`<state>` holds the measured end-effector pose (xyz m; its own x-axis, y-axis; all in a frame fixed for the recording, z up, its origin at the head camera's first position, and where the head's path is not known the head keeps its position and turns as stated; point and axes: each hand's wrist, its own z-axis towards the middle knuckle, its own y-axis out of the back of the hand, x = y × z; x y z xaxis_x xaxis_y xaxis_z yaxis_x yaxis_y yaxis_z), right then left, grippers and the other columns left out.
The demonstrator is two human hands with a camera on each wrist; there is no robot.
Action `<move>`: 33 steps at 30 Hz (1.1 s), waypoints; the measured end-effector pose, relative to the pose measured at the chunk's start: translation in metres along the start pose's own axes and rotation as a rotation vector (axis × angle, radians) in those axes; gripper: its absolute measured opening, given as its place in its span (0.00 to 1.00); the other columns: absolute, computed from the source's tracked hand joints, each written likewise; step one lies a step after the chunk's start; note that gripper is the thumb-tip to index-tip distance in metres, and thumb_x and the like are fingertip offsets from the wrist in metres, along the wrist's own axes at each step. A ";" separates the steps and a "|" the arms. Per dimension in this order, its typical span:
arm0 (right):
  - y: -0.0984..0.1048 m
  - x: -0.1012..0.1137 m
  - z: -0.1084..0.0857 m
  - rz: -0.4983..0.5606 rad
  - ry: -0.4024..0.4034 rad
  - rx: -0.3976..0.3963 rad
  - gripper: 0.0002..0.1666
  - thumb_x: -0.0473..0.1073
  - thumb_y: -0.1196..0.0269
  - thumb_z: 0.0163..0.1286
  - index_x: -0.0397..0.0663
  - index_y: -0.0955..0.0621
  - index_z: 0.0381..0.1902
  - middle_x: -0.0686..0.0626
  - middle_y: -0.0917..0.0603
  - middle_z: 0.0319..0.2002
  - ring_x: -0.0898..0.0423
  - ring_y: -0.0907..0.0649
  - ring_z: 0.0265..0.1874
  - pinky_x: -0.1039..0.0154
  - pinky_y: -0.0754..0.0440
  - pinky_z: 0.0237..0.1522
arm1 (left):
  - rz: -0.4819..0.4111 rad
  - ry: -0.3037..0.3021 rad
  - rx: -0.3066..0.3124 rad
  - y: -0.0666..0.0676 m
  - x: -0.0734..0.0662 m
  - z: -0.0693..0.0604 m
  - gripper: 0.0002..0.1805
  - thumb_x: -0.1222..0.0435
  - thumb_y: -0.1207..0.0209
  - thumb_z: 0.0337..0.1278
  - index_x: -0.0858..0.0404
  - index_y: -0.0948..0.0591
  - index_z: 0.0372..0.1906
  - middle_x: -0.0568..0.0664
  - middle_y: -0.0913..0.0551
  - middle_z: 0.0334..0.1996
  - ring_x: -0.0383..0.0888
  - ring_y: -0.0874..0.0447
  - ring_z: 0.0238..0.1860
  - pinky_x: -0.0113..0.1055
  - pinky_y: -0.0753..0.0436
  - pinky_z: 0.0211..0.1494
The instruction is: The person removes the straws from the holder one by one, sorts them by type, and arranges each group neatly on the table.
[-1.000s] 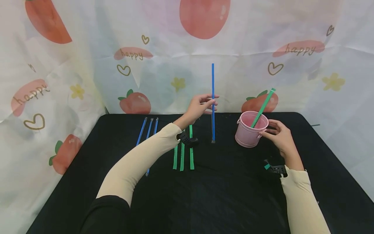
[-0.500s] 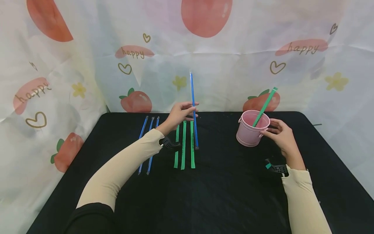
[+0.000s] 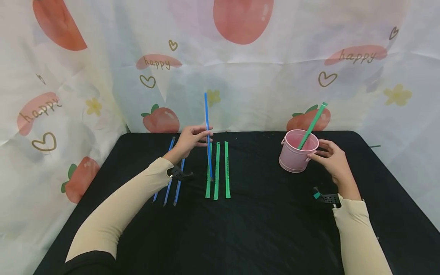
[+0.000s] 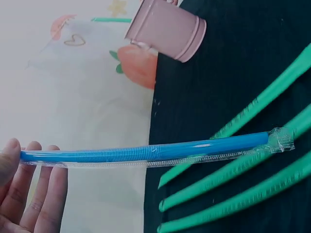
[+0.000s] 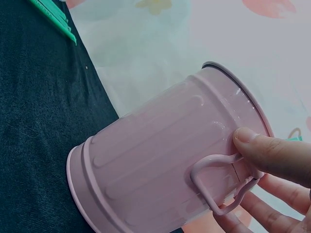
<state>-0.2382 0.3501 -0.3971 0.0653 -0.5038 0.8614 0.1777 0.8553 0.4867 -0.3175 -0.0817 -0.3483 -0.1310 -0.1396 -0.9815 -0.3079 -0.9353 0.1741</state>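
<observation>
My left hand [image 3: 192, 139] pinches a blue bendy straw [image 3: 207, 110] in a clear wrapper, between thumb and fingers near its middle. In the left wrist view the blue straw [image 4: 155, 152] shows its ribbed neck, with one wrapper end sticking out past the tube. It hangs upright over the leftmost of three green wrapped straws [image 3: 227, 170] on the black cloth. My right hand [image 3: 333, 164] grips a small pink bucket [image 3: 295, 156] near its rim, thumb outside beside the wire-like handle [image 5: 199, 179]. One green straw [image 3: 313, 124] leans inside the bucket.
Several blue straws [image 3: 178, 187] lie left of the green ones, partly covered by the left forearm. Black cloth [image 3: 240, 233] covers the table. A printed curtain [image 3: 261, 88] hangs right behind the table's back edge and along the left side.
My left hand has moved left and a little down with the blue straw, from near the bucket to over the green straws. My right hand stays on the bucket.
</observation>
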 end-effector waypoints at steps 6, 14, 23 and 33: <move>0.000 0.003 -0.002 0.025 0.011 0.001 0.36 0.45 0.36 0.64 0.44 0.36 0.66 0.53 0.29 0.54 0.80 0.27 0.38 0.87 0.28 0.37 | 0.027 -0.020 -0.049 0.027 0.003 -0.011 0.19 0.65 0.45 0.64 0.69 0.23 0.57 0.70 0.21 0.51 0.47 0.13 0.41 0.38 0.14 0.45; 0.000 0.003 -0.003 0.054 0.027 0.001 0.35 0.43 0.36 0.63 0.46 0.35 0.65 0.71 0.31 0.46 0.81 0.26 0.38 0.87 0.29 0.37 | 0.067 -0.010 -0.122 0.058 0.008 -0.028 0.20 0.64 0.43 0.63 0.72 0.24 0.56 0.42 0.14 0.34 0.42 0.12 0.38 0.31 0.14 0.39; 0.000 0.001 -0.004 0.057 0.044 -0.004 0.35 0.41 0.36 0.63 0.46 0.35 0.66 0.73 0.31 0.44 0.81 0.26 0.38 0.87 0.29 0.37 | 0.091 0.038 -0.162 0.085 0.010 -0.040 0.22 0.64 0.44 0.63 0.75 0.27 0.57 0.33 0.16 0.27 0.32 0.14 0.31 0.29 0.14 0.38; 0.000 0.001 -0.003 0.078 0.052 0.001 0.34 0.40 0.36 0.63 0.48 0.35 0.65 0.74 0.31 0.43 0.82 0.25 0.37 0.88 0.28 0.37 | 0.125 0.088 -0.210 0.112 0.019 -0.056 0.24 0.62 0.43 0.63 0.75 0.28 0.56 0.32 0.16 0.27 0.32 0.14 0.31 0.31 0.14 0.40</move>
<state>-0.2350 0.3494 -0.3961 0.1295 -0.4413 0.8880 0.1688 0.8923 0.4188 -0.3014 -0.2074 -0.3518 -0.0700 -0.2772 -0.9583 -0.0913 -0.9548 0.2829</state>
